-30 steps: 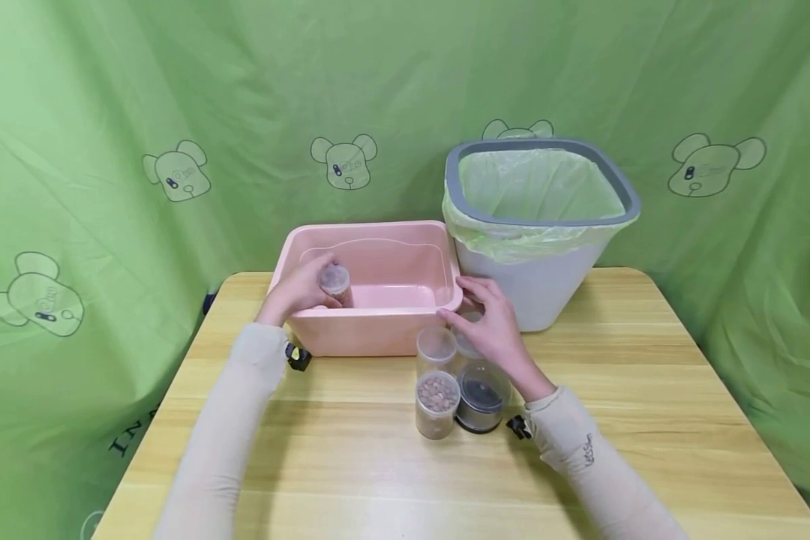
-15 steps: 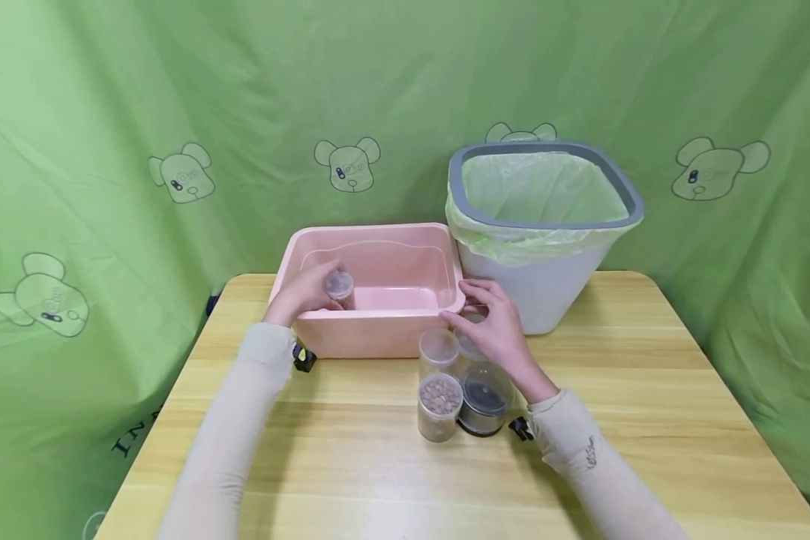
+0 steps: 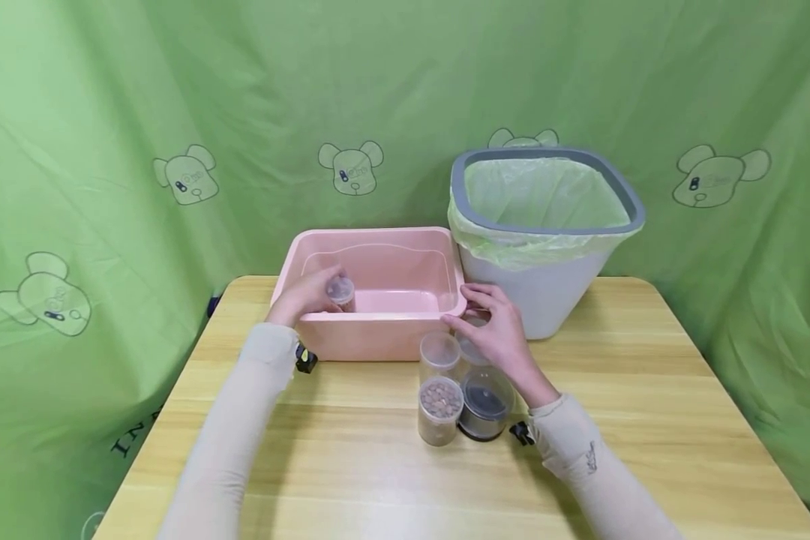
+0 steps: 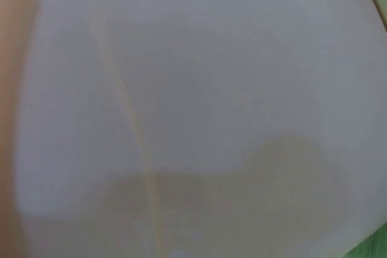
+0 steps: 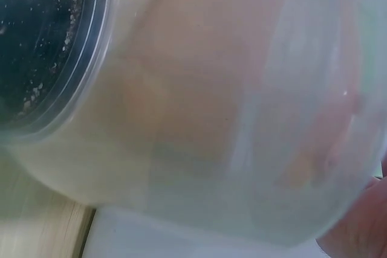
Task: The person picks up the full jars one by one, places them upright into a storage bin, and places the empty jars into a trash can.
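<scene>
In the head view my left hand point(image 3: 305, 297) reaches into a pink plastic tub point(image 3: 378, 337) and grips a small clear jar point(image 3: 341, 290) with brownish contents, held low near the tub's left front corner. My right hand point(image 3: 498, 330) lies over a clear jar point(image 3: 471, 346) just in front of the tub's right corner, fingers curled round its top. Three more jars stand close by: an empty clear one point(image 3: 438, 352), one with brown pellets point(image 3: 439, 409) and one with dark contents point(image 3: 485, 405). The right wrist view is filled by the clear jar wall point(image 5: 242, 119). The left wrist view shows only the blurred tub wall point(image 4: 193, 89).
A white waste bin point(image 3: 543, 225) with a grey rim and green liner stands at the back right, touching the tub. The wooden table point(image 3: 648, 420) has rounded corners. Green cloth with cartoon mice hangs all around behind the table.
My left hand has sunk slightly lower into the tub with the small jar. The right hand stays on its jar. The head view has tilted up a little.
</scene>
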Tool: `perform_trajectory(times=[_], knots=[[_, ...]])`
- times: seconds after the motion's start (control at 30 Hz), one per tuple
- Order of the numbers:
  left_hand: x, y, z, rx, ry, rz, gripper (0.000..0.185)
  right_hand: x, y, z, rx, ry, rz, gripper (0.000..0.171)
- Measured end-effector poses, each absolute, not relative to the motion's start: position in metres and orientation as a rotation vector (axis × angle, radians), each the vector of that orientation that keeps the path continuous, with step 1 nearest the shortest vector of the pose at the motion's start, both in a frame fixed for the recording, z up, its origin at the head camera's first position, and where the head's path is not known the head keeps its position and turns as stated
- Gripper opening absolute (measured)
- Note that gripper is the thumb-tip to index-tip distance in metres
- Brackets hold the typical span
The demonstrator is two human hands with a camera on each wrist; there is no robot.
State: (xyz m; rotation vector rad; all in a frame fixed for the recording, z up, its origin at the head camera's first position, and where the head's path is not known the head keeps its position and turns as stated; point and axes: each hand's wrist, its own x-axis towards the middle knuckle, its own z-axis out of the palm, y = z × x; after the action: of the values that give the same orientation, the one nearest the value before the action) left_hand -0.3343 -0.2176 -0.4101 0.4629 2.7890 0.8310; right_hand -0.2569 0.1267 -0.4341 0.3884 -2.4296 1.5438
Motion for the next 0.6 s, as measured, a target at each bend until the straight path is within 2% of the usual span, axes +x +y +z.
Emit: perform_trajectory(times=[0.3,0.6], knots=[[-0.3331,-0.2157,-0.4094,0.497,2.795,0.759,0.056,-0.257,0.1288,-0.4383,0.398,-2.411,1.527,0.062],[-0.3357,-0.2183,-0.4116,0.402,2.783,0.761,0.065,-0.2565,0.1285,-0.4365,0.414,-2.393,1.509,0.06]])
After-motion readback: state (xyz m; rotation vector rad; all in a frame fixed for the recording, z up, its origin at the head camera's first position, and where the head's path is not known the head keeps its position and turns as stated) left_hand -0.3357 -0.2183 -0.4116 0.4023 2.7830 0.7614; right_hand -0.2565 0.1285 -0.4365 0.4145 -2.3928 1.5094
